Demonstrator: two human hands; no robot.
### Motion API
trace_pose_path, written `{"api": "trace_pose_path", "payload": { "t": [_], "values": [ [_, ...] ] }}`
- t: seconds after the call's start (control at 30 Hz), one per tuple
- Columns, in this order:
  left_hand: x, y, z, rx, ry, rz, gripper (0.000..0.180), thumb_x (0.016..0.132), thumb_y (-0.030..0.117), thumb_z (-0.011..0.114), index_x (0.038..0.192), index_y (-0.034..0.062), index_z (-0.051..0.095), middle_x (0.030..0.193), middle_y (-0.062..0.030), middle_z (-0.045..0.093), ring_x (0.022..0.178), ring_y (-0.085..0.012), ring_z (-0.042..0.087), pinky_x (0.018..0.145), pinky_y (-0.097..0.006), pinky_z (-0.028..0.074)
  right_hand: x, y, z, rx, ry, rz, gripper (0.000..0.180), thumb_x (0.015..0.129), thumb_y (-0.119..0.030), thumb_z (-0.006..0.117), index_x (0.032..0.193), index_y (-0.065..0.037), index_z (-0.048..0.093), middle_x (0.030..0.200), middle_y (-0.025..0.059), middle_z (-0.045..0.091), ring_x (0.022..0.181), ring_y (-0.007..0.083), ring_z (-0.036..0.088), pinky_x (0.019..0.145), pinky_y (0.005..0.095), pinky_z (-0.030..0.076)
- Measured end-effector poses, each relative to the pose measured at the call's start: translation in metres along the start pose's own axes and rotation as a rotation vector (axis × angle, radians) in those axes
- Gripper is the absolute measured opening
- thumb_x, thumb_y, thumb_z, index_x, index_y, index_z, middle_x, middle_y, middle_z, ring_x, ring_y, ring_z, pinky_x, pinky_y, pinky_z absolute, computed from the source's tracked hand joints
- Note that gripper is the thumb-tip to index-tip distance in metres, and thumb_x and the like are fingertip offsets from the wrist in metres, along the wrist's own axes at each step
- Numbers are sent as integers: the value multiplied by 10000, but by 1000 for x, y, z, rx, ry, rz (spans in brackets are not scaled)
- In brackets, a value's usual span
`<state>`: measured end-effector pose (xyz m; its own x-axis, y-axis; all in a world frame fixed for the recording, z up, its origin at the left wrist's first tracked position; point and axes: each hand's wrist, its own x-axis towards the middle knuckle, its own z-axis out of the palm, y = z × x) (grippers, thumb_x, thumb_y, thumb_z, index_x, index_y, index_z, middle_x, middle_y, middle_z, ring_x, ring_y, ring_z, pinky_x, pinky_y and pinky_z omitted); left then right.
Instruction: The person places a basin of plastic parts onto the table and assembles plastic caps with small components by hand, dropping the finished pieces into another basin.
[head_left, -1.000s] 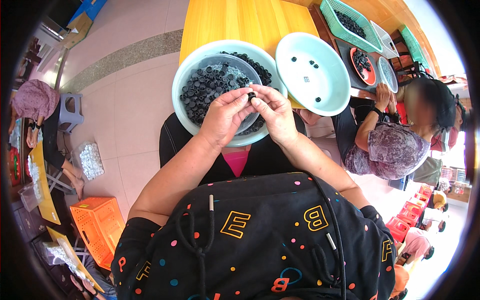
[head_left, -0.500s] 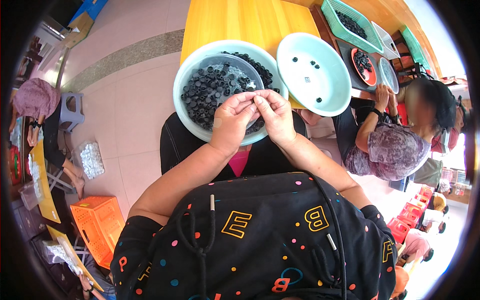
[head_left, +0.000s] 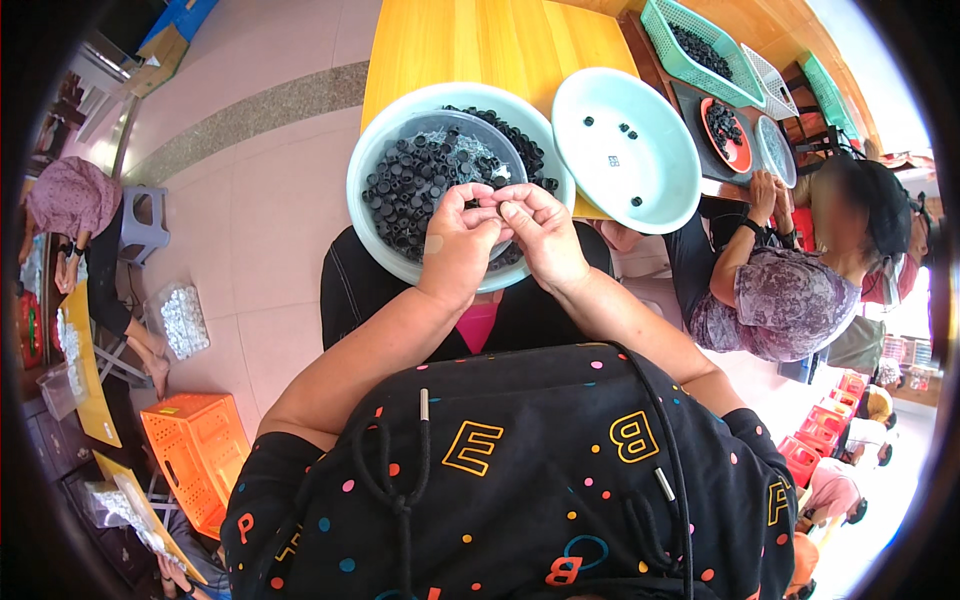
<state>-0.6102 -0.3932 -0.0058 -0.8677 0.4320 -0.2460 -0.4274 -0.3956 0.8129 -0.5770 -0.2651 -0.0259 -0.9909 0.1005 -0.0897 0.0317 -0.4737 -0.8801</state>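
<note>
My left hand [head_left: 460, 248] and my right hand [head_left: 552, 248] meet over the near right part of a pale green basin [head_left: 356, 190]. Their fingertips are pinched close together. A dark edge, seemingly of a small black cap, shows by my right thumb; the fingers cover most of it. What my left fingertips grip is hidden. Inside the basin sits a clear, greyish bowl [head_left: 521, 158] with many black caps [head_left: 405, 190] and thin clear plastic scraps [head_left: 462, 148]. More black caps [head_left: 520, 138] lie between bowl and basin wall.
A second pale green basin [head_left: 590, 170] holds several black caps, at the right on a yellow wooden table [head_left: 450, 40]. Beyond it are a green basket [head_left: 725, 88] and a red plate [head_left: 740, 155] with black pieces. A co-worker [head_left: 785, 290] sits right; an orange crate [head_left: 195, 460] stands left.
My fingertips have shifted slightly; the right thumb and fingers have moved a little left and down, and a dark edge now shows beside the thumb. Both hands stay over the basin.
</note>
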Motion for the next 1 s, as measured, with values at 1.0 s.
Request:
{"api": "trace_pose_path", "payload": {
  "t": [1.0],
  "values": [
    [78, 13, -60, 1845, 9, 568, 141, 768, 39, 591, 907, 47, 613, 934, -136, 616, 931, -314, 595, 816, -423, 509, 20, -6, -15, -1378, -239, -576, 90, 706, -34, 647, 791, -34, 679, 749, 120, 633, 764, 307, 591, 743, 396, 495]
  ]
}}
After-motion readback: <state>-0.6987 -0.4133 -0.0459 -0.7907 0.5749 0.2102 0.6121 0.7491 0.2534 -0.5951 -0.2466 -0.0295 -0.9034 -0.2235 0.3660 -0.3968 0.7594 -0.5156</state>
